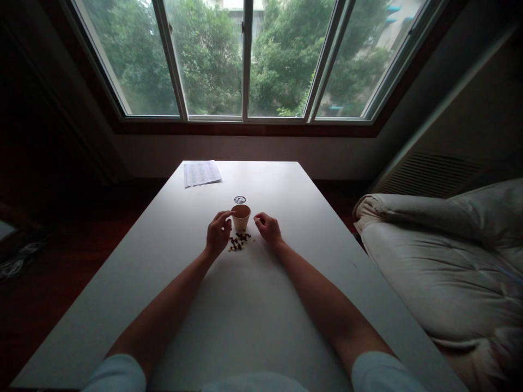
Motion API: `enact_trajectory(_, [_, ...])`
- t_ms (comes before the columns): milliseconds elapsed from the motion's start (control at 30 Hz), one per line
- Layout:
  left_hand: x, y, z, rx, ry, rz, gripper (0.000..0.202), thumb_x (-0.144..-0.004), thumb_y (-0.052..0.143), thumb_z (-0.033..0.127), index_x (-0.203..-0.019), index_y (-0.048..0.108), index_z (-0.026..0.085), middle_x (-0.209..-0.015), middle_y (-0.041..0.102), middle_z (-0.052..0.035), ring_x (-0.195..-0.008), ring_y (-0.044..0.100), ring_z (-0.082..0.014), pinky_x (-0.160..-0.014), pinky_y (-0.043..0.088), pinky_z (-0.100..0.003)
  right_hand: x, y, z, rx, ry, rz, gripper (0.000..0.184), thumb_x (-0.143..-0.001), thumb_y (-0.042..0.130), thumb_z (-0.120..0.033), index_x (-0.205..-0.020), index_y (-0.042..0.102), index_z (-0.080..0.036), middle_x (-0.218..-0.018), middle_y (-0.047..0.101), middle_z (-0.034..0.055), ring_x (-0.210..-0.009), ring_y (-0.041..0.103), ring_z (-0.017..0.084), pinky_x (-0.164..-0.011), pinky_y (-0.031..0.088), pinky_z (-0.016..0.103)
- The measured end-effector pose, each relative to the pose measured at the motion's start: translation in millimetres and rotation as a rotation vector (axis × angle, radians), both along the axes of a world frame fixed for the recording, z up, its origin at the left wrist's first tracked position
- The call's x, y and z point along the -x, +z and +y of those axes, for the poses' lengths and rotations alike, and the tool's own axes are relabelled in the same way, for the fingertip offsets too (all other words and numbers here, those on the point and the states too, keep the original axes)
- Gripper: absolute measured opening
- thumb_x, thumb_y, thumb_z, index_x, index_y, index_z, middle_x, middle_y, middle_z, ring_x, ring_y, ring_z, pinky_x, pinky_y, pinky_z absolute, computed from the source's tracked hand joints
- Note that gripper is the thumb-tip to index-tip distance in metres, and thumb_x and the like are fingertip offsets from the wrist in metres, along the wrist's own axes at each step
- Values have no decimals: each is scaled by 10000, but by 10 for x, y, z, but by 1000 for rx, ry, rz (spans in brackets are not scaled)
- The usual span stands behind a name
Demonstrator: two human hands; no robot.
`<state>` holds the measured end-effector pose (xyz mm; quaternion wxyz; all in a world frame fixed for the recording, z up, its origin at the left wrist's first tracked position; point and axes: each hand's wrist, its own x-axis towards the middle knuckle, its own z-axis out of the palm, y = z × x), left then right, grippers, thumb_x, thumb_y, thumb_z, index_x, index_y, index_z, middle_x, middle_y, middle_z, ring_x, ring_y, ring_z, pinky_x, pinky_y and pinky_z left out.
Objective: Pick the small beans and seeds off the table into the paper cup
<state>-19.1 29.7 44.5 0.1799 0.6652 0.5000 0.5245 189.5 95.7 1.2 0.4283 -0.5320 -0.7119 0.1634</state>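
A brown paper cup (241, 219) stands upright on the white table, its open mouth facing up. At its left is my left hand (219, 231), with the thumb and index finger apart and the index fingertip at the rim. My right hand (267, 226) is just right of the cup, apart from it. Its fingers are curled and pinched together; anything between them is too small to make out. In front of the cup lies a loose pile of small dark and pale pieces that look like beans (238, 242). A few pale ones are scattered to the right.
Behind the cup lies a round disc (239, 200) with a dark and light pattern. Printed sheets of paper (201, 173) rest at the far left of the white table (245, 326). A padded pale sofa or cushion (441, 261) flanks the right side. A window (245, 60) spans the back wall.
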Motion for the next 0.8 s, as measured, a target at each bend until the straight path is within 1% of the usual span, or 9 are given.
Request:
enact_trajectory(67, [-18,33,-44,-18,-10,131,359,-938,450,210,-1253,620,239,-1330,597,-82,-846,661,-143,-759,539,-269,6,4,-3,7,-1,-2,290,-872,492,-396,-846,698,-194,-594,565,-19,-560,505,131,-594,375,239])
enact_trajectory(133, [-43,52,-69,-31,-20,246,405,-941,457,214,-1324,580,255,-1418,540,-75,-998,651,-181,-813,541,-279,11,9,-7,9,0,-7,296,-873,490,-401,-844,698,-193,-596,570,-17,-566,507,134,-594,378,239])
enact_trajectory(200, [-67,57,-76,-31,-32,338,459,-938,478,228,-1392,524,272,-1485,479,-66,-1057,637,-205,-808,547,-286,14,12,-11,10,5,-12,300,-876,489,-406,-846,699,-194,-604,580,-12,-569,504,136,-597,382,239])
enact_trajectory(300, [-90,48,-68,-25,-36,424,533,-928,509,250,-1457,452,280,-1534,417,-74,-999,650,-212,-755,555,-292,13,8,-9,10,4,-13,294,-876,493,-403,-851,701,-197,-613,592,-8,-566,500,137,-598,385,241])
enact_trajectory(400, [-92,31,-55,-23,-30,472,576,-922,525,264,-1487,409,264,-1552,384,-96,-936,655,-207,-734,558,-301,9,-3,-1,-2,8,-12,287,-876,493,-393,-855,704,-200,-607,588,-11,-565,501,137,-601,384,242])
enact_trajectory(533, [-81,12,-47,-7,-39,503,600,-916,527,262,-1498,380,255,-1570,344,-113,-916,652,-204,-721,558,-312,3,-10,4,3,9,-18,290,-877,494,-397,-854,703,-198,-598,577,-14,-563,499,137,-603,383,245])
enact_trajectory(700, [-60,0,-47,-23,-60,468,541,-917,510,245,-1450,424,276,-1553,359,-109,-861,645,-170,-693,553,-309,0,-13,3,-5,17,-11,290,-881,493,-398,-852,701,-198,-600,575,-15,-561,500,135,-601,375,245])
enact_trajectory(800, [-28,2,-46,-41,-30,408,473,-916,509,240,-1387,477,273,-1512,403,-104,-801,634,-137,-675,538,-290,-4,-28,10,-17,20,-2,292,-884,494,-402,-851,698,-196,-603,575,-14,-558,495,131,-595,369,242])
